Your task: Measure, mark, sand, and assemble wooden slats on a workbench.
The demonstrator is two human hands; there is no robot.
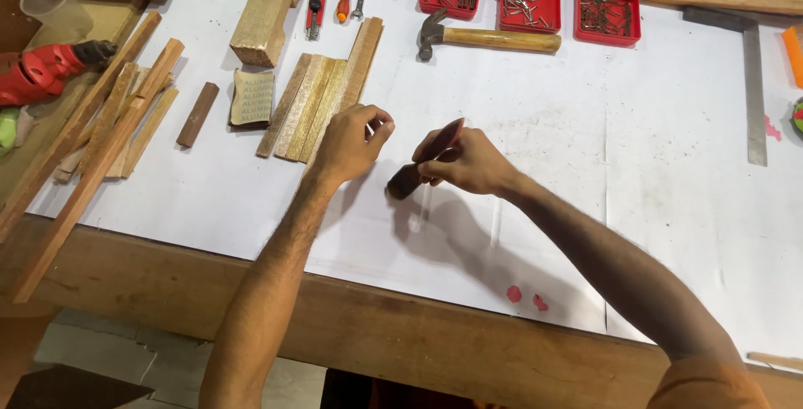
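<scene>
My right hand (pixel 468 162) grips a small brush (pixel 418 166) with a dark red handle. Its dark bristles point down-left and touch or hover just over the white paper (pixel 585 158) that covers the workbench. My left hand (pixel 350 143) sits close to the left of the brush. Its fingers are curled and its fingertips pinched together; I cannot make out anything between them. Just beyond the left hand lies a row of several light wooden strips (pixel 322 95).
A hammer (pixel 485 38) and three red trays of nails (pixel 529 5) lie at the back. A wooden block (pixel 268 12), sandpaper (pixel 253 98) and long slats (pixel 92 150) are on the left, beside a red drill (pixel 46 70). A steel square (pixel 754 91) lies right. Red spots (pixel 525 296) mark the paper's near edge.
</scene>
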